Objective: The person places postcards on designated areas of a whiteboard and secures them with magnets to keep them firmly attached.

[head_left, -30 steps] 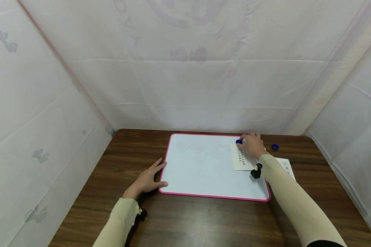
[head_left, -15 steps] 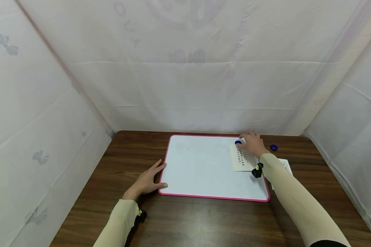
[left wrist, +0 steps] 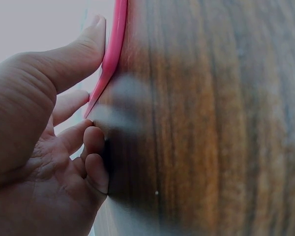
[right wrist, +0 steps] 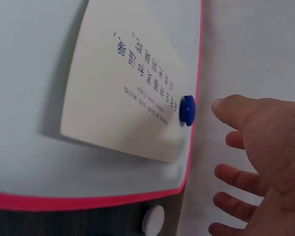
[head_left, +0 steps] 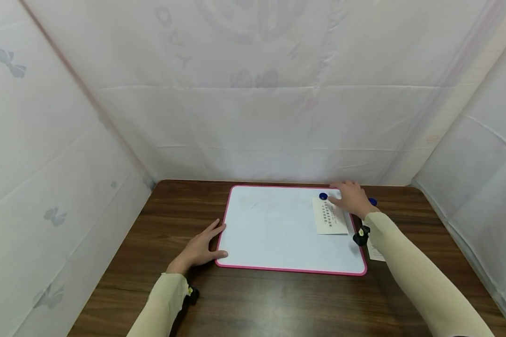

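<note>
White cloth walls (head_left: 244, 121) with faint prints stand behind and beside a dark wood-grain tabletop (head_left: 278, 304). Toward its back edge, a round blue magnet (head_left: 323, 196) sits at the upper edge of a cream card (head_left: 326, 224) bearing lines of printed characters; both are on the right part of a whiteboard (head_left: 270, 229). Seen from the right wrist, the card's edges lift a little and cast a shadow. The right hand (head_left: 351, 199) is just beside the magnet, its grip apart, thumb and fingers spread and holding nothing. At the board's left side the left hand (head_left: 197, 248) rests with its grip spread apart, thumb over the pink frame (left wrist: 116, 44) and fingers along it. A pale disc (right wrist: 154, 220) lies near the board's edge. Past the right hand are a second blue magnet (head_left: 373, 201) and, partly under the forearm, a second card (head_left: 375, 254). Pale sleeves (head_left: 162, 299) cover both arms.
</note>
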